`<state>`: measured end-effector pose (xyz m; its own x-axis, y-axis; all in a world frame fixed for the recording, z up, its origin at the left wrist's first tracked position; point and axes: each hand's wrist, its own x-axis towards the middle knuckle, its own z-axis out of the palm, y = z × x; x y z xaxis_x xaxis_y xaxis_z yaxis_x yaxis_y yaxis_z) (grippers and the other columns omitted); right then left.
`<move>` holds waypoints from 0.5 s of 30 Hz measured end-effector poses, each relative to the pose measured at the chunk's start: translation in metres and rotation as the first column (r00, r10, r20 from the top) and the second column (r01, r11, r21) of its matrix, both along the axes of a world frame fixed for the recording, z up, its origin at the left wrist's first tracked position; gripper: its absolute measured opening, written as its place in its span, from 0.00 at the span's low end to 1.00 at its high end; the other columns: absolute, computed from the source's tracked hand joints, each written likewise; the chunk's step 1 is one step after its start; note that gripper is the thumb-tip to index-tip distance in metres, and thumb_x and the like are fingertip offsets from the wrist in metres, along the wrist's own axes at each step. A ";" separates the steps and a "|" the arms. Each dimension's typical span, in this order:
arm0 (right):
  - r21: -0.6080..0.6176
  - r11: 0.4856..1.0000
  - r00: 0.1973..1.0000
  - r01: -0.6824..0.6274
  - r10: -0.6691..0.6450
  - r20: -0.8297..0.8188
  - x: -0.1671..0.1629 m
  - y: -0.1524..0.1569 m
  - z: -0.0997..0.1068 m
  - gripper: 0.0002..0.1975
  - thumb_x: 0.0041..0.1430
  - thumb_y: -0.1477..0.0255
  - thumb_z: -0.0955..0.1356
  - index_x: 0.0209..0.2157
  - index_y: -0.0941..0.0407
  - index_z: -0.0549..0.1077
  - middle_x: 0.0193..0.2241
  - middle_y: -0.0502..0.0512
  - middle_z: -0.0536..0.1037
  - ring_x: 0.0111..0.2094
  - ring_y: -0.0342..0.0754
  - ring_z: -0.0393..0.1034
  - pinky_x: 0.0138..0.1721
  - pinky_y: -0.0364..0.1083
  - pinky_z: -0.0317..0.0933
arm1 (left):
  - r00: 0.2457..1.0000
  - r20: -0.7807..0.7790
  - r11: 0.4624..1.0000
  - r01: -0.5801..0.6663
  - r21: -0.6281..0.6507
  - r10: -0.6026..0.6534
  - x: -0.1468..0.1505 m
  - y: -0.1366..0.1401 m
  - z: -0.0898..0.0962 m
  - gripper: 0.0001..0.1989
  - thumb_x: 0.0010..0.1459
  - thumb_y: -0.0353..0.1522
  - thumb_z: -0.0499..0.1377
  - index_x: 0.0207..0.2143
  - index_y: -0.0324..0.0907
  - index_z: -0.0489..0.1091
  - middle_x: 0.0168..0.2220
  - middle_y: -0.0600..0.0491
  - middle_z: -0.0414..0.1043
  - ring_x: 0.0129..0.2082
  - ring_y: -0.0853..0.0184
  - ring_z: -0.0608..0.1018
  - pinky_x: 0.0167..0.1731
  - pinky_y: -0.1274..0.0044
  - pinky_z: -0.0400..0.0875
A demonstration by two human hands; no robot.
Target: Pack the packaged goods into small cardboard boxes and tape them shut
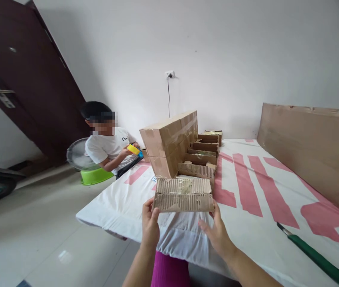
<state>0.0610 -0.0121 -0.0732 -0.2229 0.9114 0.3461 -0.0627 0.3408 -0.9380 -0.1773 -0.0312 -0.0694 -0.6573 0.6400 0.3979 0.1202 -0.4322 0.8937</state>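
Note:
A corrugated cardboard box piece (184, 202), its ridged surface torn and taped, lies level at the near end of a row of cardboard compartments (201, 159). My left hand (150, 223) is closed on its left corner, thumb in front. At the right end, my right hand (219, 233) holds the edge with its fingers, while the thumb stands apart below. Part of those fingers is hidden behind the cardboard. Just beyond, a stack of taped cardboard boxes (169, 139) stands left of the row. A green-handled cutter (316, 253) lies on the table to the right.
A white and pink cloth (253, 191) covers the table. One large cardboard sheet (310, 143) stands upright on the right. Across the table's left side sits a person (109, 147) holding a yellow and blue object (135, 150). A green basin (96, 176) is on the floor.

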 end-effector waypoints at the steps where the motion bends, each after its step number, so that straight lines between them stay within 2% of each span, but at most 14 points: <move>1: 0.006 1.000 1.000 0.020 -0.020 -0.012 0.006 -0.001 0.003 0.42 0.58 0.60 0.68 0.67 0.48 0.42 0.64 0.60 0.59 0.65 0.54 0.52 0.65 0.58 0.47 | 1.000 0.009 1.000 0.025 0.016 -0.025 0.009 0.000 0.004 0.25 0.50 0.50 0.63 0.45 0.44 0.67 0.42 0.51 0.72 0.44 0.61 0.74 0.45 0.71 0.69; 3: -0.004 0.997 0.997 0.075 -0.075 -0.033 0.018 0.000 0.002 0.42 0.57 0.59 0.69 0.66 0.49 0.44 0.62 0.62 0.62 0.63 0.56 0.56 0.63 0.59 0.50 | 0.996 0.030 0.996 0.081 0.030 -0.082 0.025 0.000 0.010 0.24 0.49 0.47 0.64 0.44 0.44 0.66 0.44 0.51 0.71 0.46 0.61 0.73 0.47 0.72 0.68; 7: -0.078 0.980 0.978 0.184 -0.190 -0.085 0.041 0.002 -0.014 0.41 0.53 0.56 0.71 0.62 0.50 0.49 0.59 0.65 0.66 0.59 0.59 0.63 0.59 0.58 0.57 | 0.990 -0.026 0.990 0.142 0.014 -0.141 0.053 -0.005 0.015 0.25 0.49 0.47 0.65 0.43 0.43 0.66 0.47 0.48 0.70 0.50 0.57 0.72 0.50 0.69 0.67; 10: -0.134 0.952 0.956 0.274 -0.284 -0.069 0.056 0.000 -0.022 0.39 0.52 0.57 0.71 0.61 0.50 0.52 0.59 0.64 0.66 0.57 0.59 0.65 0.57 0.58 0.59 | 0.974 -0.061 0.976 0.215 -0.031 -0.216 0.069 -0.010 0.016 0.25 0.51 0.47 0.64 0.47 0.43 0.66 0.48 0.47 0.69 0.50 0.57 0.73 0.50 0.68 0.68; 15: -0.165 0.910 0.923 0.380 -0.385 0.006 0.086 -0.011 -0.019 0.39 0.50 0.56 0.72 0.60 0.50 0.55 0.58 0.62 0.67 0.56 0.59 0.65 0.57 0.58 0.59 | 0.935 -0.033 0.931 0.349 -0.105 -0.354 0.094 -0.015 0.008 0.27 0.57 0.45 0.61 0.56 0.46 0.61 0.55 0.46 0.66 0.56 0.57 0.70 0.53 0.67 0.66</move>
